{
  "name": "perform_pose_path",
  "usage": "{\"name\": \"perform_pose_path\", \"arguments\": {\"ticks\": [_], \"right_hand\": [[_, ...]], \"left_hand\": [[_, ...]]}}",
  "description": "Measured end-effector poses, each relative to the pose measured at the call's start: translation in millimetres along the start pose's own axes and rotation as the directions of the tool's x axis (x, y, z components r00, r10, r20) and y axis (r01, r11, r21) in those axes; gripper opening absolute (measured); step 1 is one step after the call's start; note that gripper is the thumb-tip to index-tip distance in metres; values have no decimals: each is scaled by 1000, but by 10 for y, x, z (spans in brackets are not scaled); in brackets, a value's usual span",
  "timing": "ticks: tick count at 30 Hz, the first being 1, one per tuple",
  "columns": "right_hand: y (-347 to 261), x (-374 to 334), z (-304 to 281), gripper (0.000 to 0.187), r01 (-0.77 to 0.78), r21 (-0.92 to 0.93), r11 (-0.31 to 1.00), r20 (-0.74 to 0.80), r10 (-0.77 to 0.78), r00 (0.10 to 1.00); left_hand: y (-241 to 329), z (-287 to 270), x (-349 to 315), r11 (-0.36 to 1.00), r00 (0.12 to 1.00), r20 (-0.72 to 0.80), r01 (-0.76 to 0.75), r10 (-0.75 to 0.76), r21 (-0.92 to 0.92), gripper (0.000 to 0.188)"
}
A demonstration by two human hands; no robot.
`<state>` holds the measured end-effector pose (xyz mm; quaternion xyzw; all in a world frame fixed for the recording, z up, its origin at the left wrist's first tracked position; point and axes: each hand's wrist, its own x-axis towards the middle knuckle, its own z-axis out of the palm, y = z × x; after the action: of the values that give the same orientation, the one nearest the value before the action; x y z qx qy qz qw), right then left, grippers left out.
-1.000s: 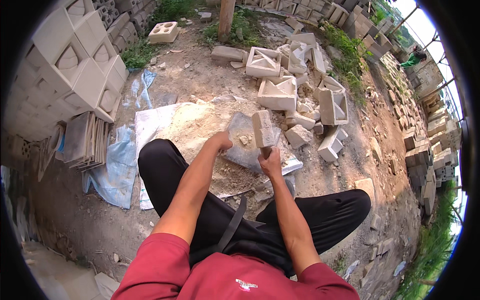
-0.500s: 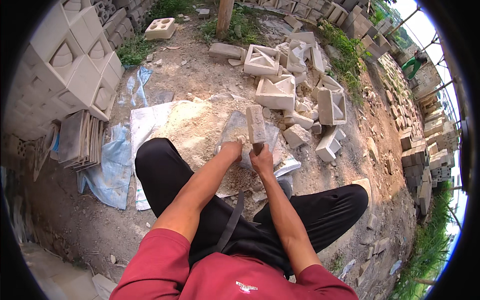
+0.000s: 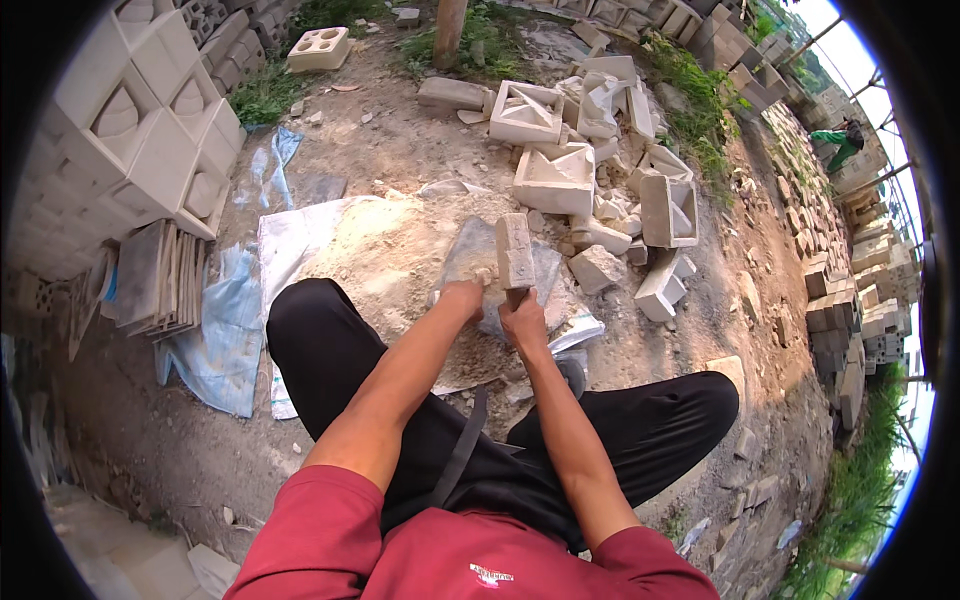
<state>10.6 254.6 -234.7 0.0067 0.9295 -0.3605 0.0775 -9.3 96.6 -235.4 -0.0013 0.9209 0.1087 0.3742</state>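
Note:
My right hand point(image 3: 524, 320) is closed round the short dark handle of a mallet point(image 3: 515, 250). Its blocky, dust-coated head is raised above a grey flat slab point(image 3: 472, 243). Just to its left, my left hand point(image 3: 461, 301) is low over the slab, fingers pinched at a small pale chunk point(image 3: 483, 276); the fingers partly hide it. Pale crushed grit point(image 3: 380, 250) is heaped beside and around the slab, on a white woven sack point(image 3: 285, 235) spread between my black-trousered legs and the rubble.
Broken pale blocks point(image 3: 555, 182) pile up beyond the slab to the right. Patterned blocks point(image 3: 130, 130) are stacked at left, above thin boards point(image 3: 165, 280) and a blue torn sheet point(image 3: 222, 340). A wooden post point(image 3: 450, 35) stands far ahead. A person in green point(image 3: 838, 145) is far right.
Both hands and the mallet keep almost the same place. The view has shifted slightly. The far person in green has moved a little.

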Motion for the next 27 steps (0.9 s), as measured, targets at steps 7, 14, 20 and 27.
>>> {"name": "perform_pose_path", "arguments": {"ticks": [7,14,20,27], "right_hand": [[134,95,-112,53,-6,37,999,52,4,999],[149,16,-50,52,-58,-160,985,119,77,990],[65,84,-156,56,-30,-1,1000,134,30,990],[265,79,40,53,9,-94,996,130,4,991]], "left_hand": [[35,-38,-56,1000,1000,-13,1,-2,-22,85],[7,-49,-3,1000,1000,-13,-13,13,-18,85],[-6,-71,-129,1000,999,-35,-14,13,-27,83],[61,-126,-63,999,1000,25,-17,18,-28,86]]}}
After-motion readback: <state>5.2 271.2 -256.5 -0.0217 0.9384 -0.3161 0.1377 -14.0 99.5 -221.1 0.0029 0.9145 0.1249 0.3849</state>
